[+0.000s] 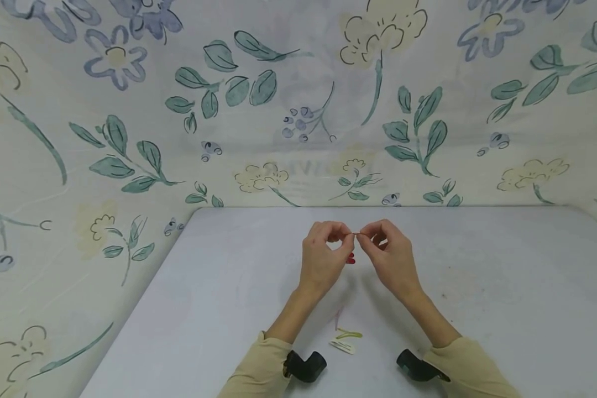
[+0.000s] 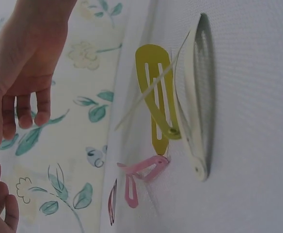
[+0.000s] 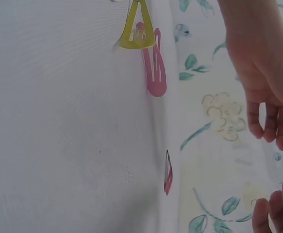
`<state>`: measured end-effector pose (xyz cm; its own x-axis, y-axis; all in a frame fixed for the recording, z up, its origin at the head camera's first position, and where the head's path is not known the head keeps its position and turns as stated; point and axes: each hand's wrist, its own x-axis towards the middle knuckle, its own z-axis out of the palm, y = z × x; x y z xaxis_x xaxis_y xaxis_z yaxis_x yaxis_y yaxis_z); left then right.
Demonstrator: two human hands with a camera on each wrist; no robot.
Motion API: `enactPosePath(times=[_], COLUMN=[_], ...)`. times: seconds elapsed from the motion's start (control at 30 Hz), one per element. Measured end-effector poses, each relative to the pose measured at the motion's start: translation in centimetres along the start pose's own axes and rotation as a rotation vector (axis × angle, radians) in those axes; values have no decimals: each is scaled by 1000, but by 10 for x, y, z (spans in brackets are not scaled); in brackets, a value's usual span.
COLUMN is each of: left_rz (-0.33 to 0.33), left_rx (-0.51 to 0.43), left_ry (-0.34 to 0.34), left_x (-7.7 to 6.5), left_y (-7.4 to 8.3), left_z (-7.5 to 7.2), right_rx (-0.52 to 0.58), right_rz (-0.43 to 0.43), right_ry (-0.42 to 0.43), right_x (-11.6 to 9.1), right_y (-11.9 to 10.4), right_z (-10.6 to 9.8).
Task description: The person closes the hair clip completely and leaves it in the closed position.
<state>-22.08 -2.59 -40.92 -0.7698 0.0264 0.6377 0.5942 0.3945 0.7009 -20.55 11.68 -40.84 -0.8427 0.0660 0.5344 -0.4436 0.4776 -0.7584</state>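
Observation:
My left hand (image 1: pixel 324 250) and right hand (image 1: pixel 390 260) meet above the far part of the table. In the head view, thumbs and index fingers pinch the two ends of a small thin reddish strip (image 1: pixel 356 233); it is too small to tell its kind. Just behind the left hand, a red hair clip (image 1: pixel 351 261) lies on the table, partly hidden. Nearer the body are a pink hair clip (image 1: pixel 337 319), a yellow-green hair clip (image 1: pixel 349 334) and a white hair clip (image 1: pixel 342 346). The left wrist view shows the yellow-green clip (image 2: pixel 156 97) with its parts spread.
The white table (image 1: pixel 219 276) ends at a back edge against a flower-print curtain (image 1: pixel 303 155). Black wrist cameras (image 1: pixel 305 366) sit on both forearms, with the clips between them. Small dark specks (image 1: pixel 444 296) dot the table at the right.

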Motion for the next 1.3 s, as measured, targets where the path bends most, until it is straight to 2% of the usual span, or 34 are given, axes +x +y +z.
enactPosePath(times=[0.37,0.63,0.9,1.1,1.3], left_rz=[8,24,-28,-8,26], left_rx=[-10,-32,-56,-37,-6], left_ry=[-7,-22,-50,-57,-108], left_x=[1,5,5,6,8], left_y=[-4,-10,-9,-11,-15], left_z=[0,-3,-6,-8,-9], right_rx=[13,54,56,57,36], right_rz=[24,114,119,119,84], right_ry=[-45,-100,-118,-139,-138], right_x=[1,4,6,6,4], right_y=[3,3,4,5,7], right_z=[-2,-6,-8,-8,-8])
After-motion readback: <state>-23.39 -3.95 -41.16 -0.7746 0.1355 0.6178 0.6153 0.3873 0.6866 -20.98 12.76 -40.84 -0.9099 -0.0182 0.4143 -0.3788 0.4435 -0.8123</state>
